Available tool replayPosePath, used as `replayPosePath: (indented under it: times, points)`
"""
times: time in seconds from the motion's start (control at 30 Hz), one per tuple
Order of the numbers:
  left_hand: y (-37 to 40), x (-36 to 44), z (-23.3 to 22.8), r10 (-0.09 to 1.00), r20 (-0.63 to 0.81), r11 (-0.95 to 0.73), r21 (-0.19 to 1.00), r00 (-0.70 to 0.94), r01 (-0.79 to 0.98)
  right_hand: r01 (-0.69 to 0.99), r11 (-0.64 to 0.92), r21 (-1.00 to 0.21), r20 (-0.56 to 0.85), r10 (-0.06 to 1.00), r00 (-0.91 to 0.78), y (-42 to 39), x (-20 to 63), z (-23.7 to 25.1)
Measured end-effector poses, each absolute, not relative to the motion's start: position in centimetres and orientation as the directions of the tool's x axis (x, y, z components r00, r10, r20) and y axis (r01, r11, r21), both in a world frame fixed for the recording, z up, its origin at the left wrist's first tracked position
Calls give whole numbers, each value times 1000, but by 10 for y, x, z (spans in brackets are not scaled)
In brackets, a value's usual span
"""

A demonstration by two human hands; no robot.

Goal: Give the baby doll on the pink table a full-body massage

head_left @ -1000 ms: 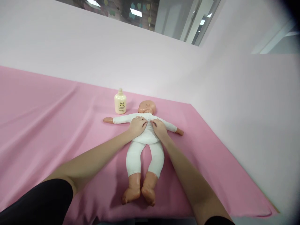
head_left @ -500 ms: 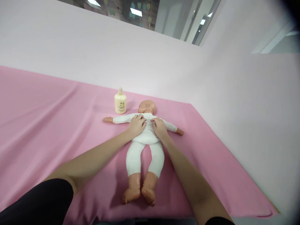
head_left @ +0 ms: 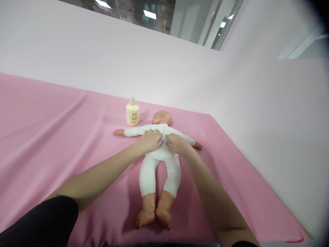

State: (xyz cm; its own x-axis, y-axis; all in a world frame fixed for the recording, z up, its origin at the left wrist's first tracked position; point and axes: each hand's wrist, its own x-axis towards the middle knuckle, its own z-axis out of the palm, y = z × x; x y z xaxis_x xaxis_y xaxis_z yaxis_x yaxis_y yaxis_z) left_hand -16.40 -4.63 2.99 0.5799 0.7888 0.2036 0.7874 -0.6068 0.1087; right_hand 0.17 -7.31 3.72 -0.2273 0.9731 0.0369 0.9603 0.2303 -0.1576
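A baby doll (head_left: 159, 164) in a white suit lies on its back on the pink cloth (head_left: 51, 137), arms spread, head away from me, bare feet toward me. My left hand (head_left: 151, 140) rests flat on the left side of the doll's chest. On the right side of the chest lies my right hand (head_left: 178, 144), fingers pointing inward. Both hands press on the white fabric and their fingertips nearly meet at the middle. Neither hand grips anything.
A cream lotion bottle (head_left: 132, 113) stands upright just left of the doll's head. A pale wall (head_left: 154, 61) runs behind the cloth, and another one borders it on the right. The cloth's near edge drops off at the bottom right.
Both hands have turned a little, their fingers now angled more toward each other across the chest. The right wrist has swung outward. The doll has not shifted.
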Motion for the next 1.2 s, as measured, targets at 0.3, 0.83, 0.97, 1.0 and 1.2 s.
replayPosePath:
  times: [0.3,0.83,0.97,1.0,1.2]
  points:
    - [-74,-172,41,735,91,-662,310,672,682,977,196,-89,-143,968,-207,-117,-27,81]
    - [-65,-168,42,738,4,-672,97,675,734,979,128,-158,-78,987,-142,-97,-15,57]
    - [-61,-167,39,755,8,-654,81,655,752,979,127,-161,-37,990,-135,-91,-13,52]
    - [-61,-166,41,759,1,-648,98,651,755,978,130,-161,-31,990,-136,-90,-12,50]
    - [-62,-164,51,800,-27,-585,191,600,788,980,144,-136,20,990,-142,-82,-10,38]
